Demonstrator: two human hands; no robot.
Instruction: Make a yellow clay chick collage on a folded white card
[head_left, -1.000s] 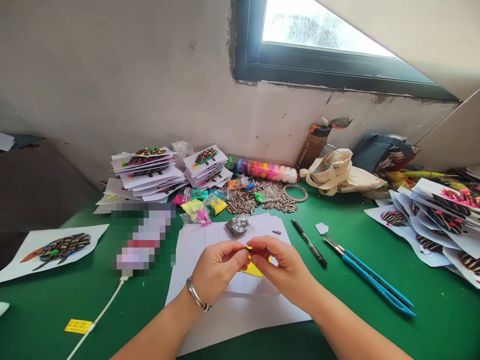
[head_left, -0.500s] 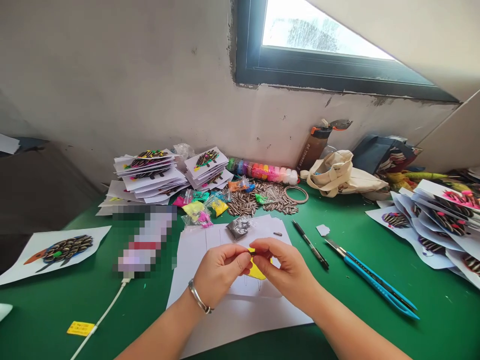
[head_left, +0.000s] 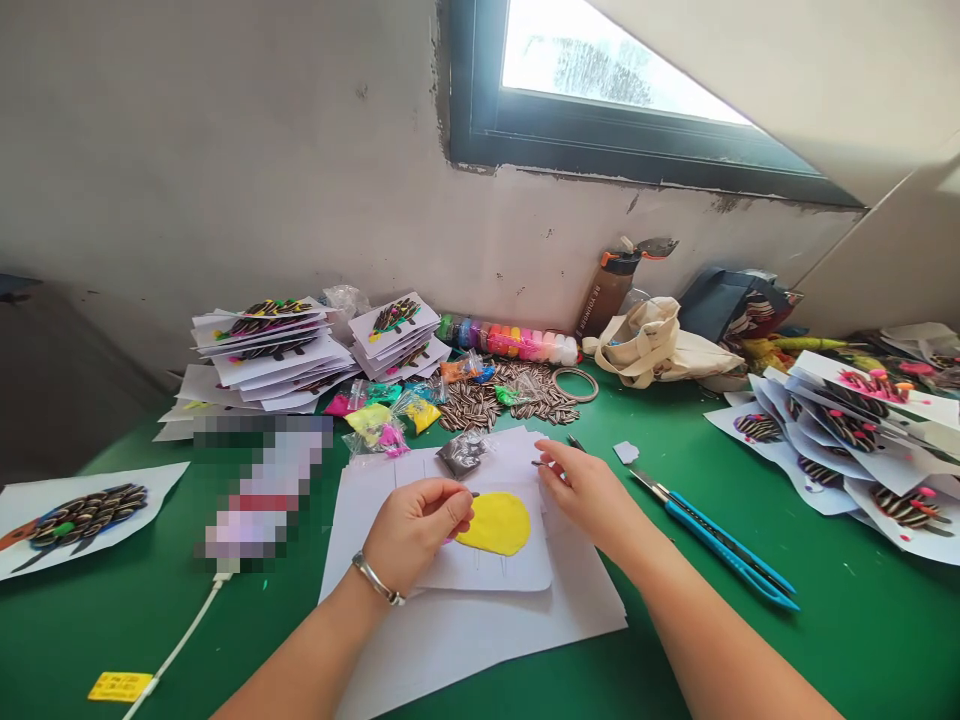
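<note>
A flat yellow clay shape (head_left: 496,524) lies on a white card (head_left: 517,572) with pencil lines, on top of larger white sheets (head_left: 577,625). Over the card's left part, my left hand (head_left: 427,525) is closed in a pinch, with a small dark piece (head_left: 475,494) at its fingertips. My right hand (head_left: 574,485) is at the card's upper right, thumb and forefinger pinched by a small dark bit (head_left: 537,463) on the paper; whether it grips the bit is unclear. A bag of dark clay (head_left: 463,456) lies just above the card.
Sunflower seeds (head_left: 469,402) and coloured clay bags (head_left: 375,425) lie behind the sheets. A blue cutter (head_left: 731,550) and a pen (head_left: 576,443) are on the right. Stacks of seed pictures (head_left: 277,350) stand at the back left, others (head_left: 847,435) at right. A bottle (head_left: 606,292) stands behind.
My hands have parted: the right one moved up and right to the small dark bit, the left one shifted left. The yellow shape is now uncovered. The whole view has shifted slightly.
</note>
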